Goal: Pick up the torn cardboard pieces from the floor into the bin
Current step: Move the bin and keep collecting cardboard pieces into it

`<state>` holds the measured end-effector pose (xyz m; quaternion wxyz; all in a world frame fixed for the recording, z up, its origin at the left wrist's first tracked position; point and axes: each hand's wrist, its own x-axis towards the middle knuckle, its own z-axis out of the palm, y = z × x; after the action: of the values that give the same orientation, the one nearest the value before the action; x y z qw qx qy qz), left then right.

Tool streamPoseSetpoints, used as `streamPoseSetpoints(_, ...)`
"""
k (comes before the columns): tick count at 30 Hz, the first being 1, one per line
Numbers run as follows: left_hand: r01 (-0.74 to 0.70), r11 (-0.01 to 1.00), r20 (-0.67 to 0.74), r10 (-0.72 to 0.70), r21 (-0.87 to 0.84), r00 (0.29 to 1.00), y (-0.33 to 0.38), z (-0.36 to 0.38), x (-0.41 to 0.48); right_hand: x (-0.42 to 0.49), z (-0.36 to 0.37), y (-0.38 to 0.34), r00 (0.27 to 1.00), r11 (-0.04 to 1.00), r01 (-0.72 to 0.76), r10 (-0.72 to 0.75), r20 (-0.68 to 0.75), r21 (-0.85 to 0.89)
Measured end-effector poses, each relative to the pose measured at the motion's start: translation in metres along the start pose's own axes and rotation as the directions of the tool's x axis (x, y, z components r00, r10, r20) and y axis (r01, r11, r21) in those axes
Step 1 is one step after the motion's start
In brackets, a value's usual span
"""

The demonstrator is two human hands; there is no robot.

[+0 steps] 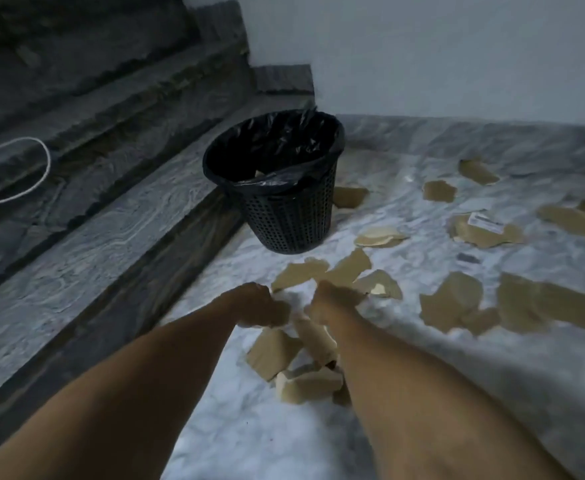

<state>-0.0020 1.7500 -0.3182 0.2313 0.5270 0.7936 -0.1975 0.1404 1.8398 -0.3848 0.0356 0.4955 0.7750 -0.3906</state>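
Two-handed, worked low over torn cardboard pieces [348, 271] strewn mid-floor [249, 438], likely to gather several at once. Curled fingers of left hand [254, 303] and right hand [332, 301] onto them, actual grip lost in blur. Had bin [287, 216] at the floor's left edge, against the step [111, 237], for a short carry.

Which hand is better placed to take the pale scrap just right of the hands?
Right, likely: the right hand lies beside the pale scrap; the left hand sits further left.

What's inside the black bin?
A shiny black bag lines the bin. One pale scrap, probably cardboard, peeks out low inside. The bin's near rim hides the bottom, so anything more there cannot be seen.
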Motion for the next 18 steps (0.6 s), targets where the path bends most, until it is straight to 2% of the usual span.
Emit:
streamPoseSetpoints(2,0.002,1.0,-0.023,-0.002,0.023,1.0,-0.006,0.0,-0.007,-0.014,0.029,0.028,1.0,0.994,0.018,-0.021,-0.02,-0.111)
streamPoseSetpoints(4,0.021,0.999,-0.061,-0.024,-0.049,0.998,-0.014,0.0,-0.001,-0.021,0.045,0.046,0.995,0.989,0.037,-0.051,-0.091,-0.144)
streamPoseSetpoints(6,-0.002,0.985,-0.143,-0.023,-0.173,0.989,-0.019,0.005,0.015,-0.021,0.048,0.049,0.987,0.994,0.023,-0.04,-0.155,-0.108)
streamPoseSetpoints(8,-0.048,0.968,-0.196,0.0,-0.245,0.981,-0.018,0.019,0.03,-0.02,0.045,0.038,0.988,0.997,-0.03,0.019,-0.153,-0.072)
streamPoseSetpoints(12,-0.116,0.99,-0.123,0.106,-0.077,0.987,-0.009,0.044,0.048,-0.024,0.024,0.021,0.981,0.997,-0.077,0.08,-0.178,0.024)
streamPoseSetpoints(15,-0.15,0.987,-0.074,0.146,-0.061,0.987,-0.015,0.045,0.068,-0.032,-0.006,0.021,0.995,0.988,-0.08,0.086,-0.04,0.131)
streamPoseSetpoints(18,-0.153,0.988,-0.127,0.156,0.029,0.98,-0.024,0.047,0.083,-0.05,-0.017,0.033,0.98,0.947,-0.19,0.169,0.102,0.26)
